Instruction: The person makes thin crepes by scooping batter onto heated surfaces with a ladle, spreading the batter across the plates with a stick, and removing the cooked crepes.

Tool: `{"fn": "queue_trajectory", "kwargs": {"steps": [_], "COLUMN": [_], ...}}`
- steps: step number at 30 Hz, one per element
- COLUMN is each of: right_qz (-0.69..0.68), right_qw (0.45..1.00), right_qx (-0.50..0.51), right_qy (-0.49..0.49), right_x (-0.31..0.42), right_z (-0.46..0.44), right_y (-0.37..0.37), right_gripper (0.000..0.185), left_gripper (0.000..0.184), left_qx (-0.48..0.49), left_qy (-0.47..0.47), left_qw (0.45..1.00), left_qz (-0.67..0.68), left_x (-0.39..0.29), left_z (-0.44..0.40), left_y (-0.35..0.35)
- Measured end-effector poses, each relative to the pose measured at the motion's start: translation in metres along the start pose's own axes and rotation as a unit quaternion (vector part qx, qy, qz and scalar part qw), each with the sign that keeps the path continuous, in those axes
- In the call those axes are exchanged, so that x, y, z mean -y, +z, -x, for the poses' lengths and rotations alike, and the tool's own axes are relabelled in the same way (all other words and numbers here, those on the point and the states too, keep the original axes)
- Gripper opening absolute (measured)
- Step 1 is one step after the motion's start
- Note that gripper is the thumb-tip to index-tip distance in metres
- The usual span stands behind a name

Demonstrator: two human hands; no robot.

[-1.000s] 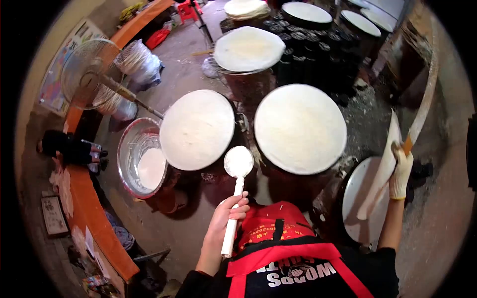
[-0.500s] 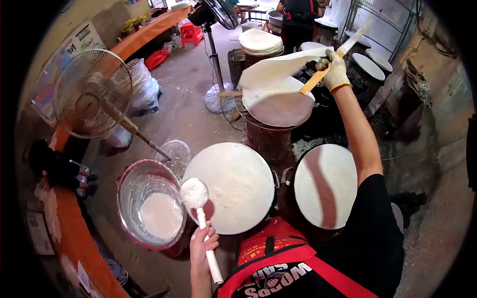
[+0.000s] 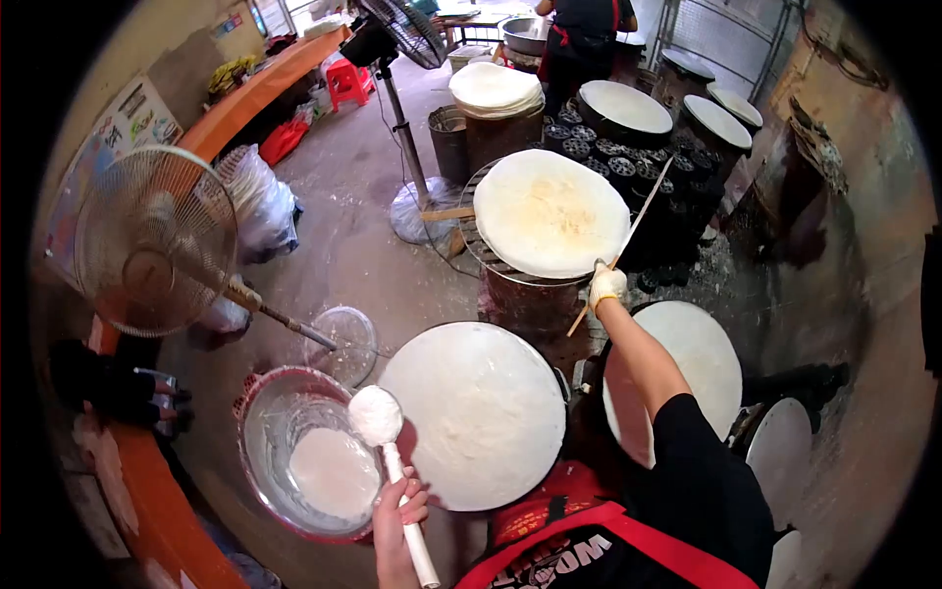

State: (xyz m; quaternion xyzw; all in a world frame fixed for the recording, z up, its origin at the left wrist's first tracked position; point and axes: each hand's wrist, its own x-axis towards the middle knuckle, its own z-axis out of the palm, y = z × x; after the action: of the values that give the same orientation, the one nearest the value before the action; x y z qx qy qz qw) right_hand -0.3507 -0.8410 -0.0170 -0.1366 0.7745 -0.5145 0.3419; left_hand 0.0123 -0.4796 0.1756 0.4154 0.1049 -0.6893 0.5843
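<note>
My bare left hand (image 3: pixel 400 508) is wrapped round the white handle of a ladle (image 3: pixel 376 416), whose batter-coated bowl hangs between a basin of pale batter (image 3: pixel 336 473) and a round griddle (image 3: pixel 476 412). In a white glove, my right hand (image 3: pixel 607 284) grips a long thin stick (image 3: pixel 644 218) beside a stack of round flatbreads (image 3: pixel 551 214). The flatbreads lie on a wire rack (image 3: pixel 469 234) over a drum. Under my right forearm is a second griddle (image 3: pixel 687 363) with a pale layer on it.
Two fans stand here, one at left (image 3: pixel 157 240) and a black one (image 3: pixel 400 34) at the back. A person (image 3: pixel 579 39) in dark clothes is at the far end. More griddles (image 3: pixel 625 108), black perforated cylinders (image 3: pixel 623 167) and an orange-topped counter (image 3: pixel 260 88) surround the floor.
A long sheet carried by my right hand now lies flat on the stack at the rack. That hand has drawn back toward me, stick still gripped. The ladle stays by the basin.
</note>
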Motion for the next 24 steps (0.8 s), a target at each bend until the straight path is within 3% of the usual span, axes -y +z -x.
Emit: {"fn": "queue_trajectory", "kwargs": {"steps": [4, 6, 7, 9, 10, 12, 13, 14, 15, 16, 18, 19, 22, 23, 24], "right_qz": [0.093, -0.084, -0.171, -0.059, -0.032, 0.031, 0.032, 0.041, 0.021, 0.071, 0.156, 0.17, 0.224, 0.274, 0.312], "right_qw": [0.99, 0.992, 0.975, 0.989, 0.984, 0.991, 0.981, 0.974, 0.991, 0.99, 0.972, 0.973, 0.939, 0.899, 0.889], "right_qx": [-0.058, 0.087, 0.144, 0.125, 0.118, 0.083, 0.087, 0.03, 0.038, 0.039, 0.058, 0.062, 0.069, 0.043, 0.03], "right_qy": [-0.085, -0.021, 0.002, -0.048, -0.133, -0.102, -0.171, -0.223, -0.128, -0.119, -0.164, -0.142, -0.25, -0.338, -0.335], "right_x": [0.01, -0.015, -0.005, 0.004, -0.03, -0.047, -0.103, -0.123, -0.114, -0.113, -0.171, -0.161, -0.177, -0.175, -0.164], "right_z": [0.039, 0.032, 0.063, 0.122, 0.114, 0.152, 0.138, 0.155, 0.183, 0.205, 0.219, 0.241, 0.27, 0.273, 0.281], "right_y": [-0.028, -0.062, -0.095, -0.18, -0.22, -0.318, -0.371, -0.421, -0.472, -0.523, -0.62, -0.655, -0.745, -0.765, -0.784], "right_gripper": [0.04, 0.036, 0.033, 0.036, 0.04, 0.04, 0.037, 0.034, 0.034, 0.035, 0.038, 0.039, 0.043, 0.048, 0.054], "left_gripper": [0.017, 0.017, 0.016, 0.019, 0.021, 0.025, 0.026, 0.027, 0.028, 0.029, 0.021, 0.018, 0.01, 0.011, 0.013], "left_qx": [0.067, 0.068, 0.079, 0.095, 0.103, 0.131, 0.147, 0.154, 0.161, 0.169, 0.198, 0.225, 0.284, 0.344, 0.403], "left_qy": [-0.013, -0.024, -0.037, -0.053, -0.058, -0.087, -0.105, -0.116, -0.129, -0.14, -0.167, -0.193, -0.246, -0.179, -0.108], "left_qw": [0.995, 0.989, 0.985, 0.97, 0.959, 0.937, 0.922, 0.907, 0.891, 0.873, 0.831, 0.815, 0.734, 0.657, 0.569], "left_qz": [-0.07, -0.129, -0.15, -0.217, -0.256, -0.313, -0.343, -0.374, -0.405, -0.435, -0.492, -0.498, -0.566, -0.647, -0.708], "left_x": [0.01, 0.022, 0.029, 0.048, 0.061, 0.09, 0.109, 0.131, 0.158, 0.186, 0.249, 0.285, 0.39, 0.426, 0.461], "left_z": [-0.018, -0.021, -0.02, -0.016, -0.013, -0.014, -0.012, -0.005, 0.002, 0.011, 0.029, 0.04, 0.08, 0.091, 0.1], "left_y": [0.02, 0.035, 0.042, 0.063, 0.07, 0.075, 0.079, 0.085, 0.093, 0.098, 0.102, 0.105, 0.126, 0.136, 0.142]}}
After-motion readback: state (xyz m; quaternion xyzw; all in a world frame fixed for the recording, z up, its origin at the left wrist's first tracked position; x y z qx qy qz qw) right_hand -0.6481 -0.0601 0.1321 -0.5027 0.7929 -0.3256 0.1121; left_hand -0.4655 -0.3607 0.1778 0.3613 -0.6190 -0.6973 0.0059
